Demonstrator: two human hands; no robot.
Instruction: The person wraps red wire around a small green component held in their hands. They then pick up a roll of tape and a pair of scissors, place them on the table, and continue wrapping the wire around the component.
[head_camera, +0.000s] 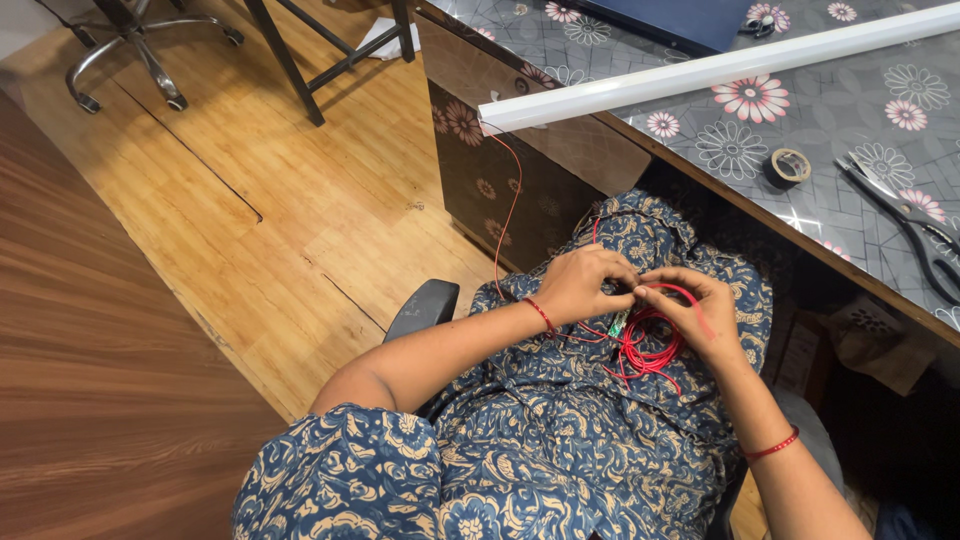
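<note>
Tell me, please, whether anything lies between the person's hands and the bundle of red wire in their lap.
Nothing visible does. The left hand and right hand are both already on the red wire bundle, pinching it between the fingers above the lap. One red strand runs up to the white tube on the table.

Glossy floral table covering (800, 150), smooth plastic white tube (720, 68), matt wood-grain floor (250, 200).
</note>
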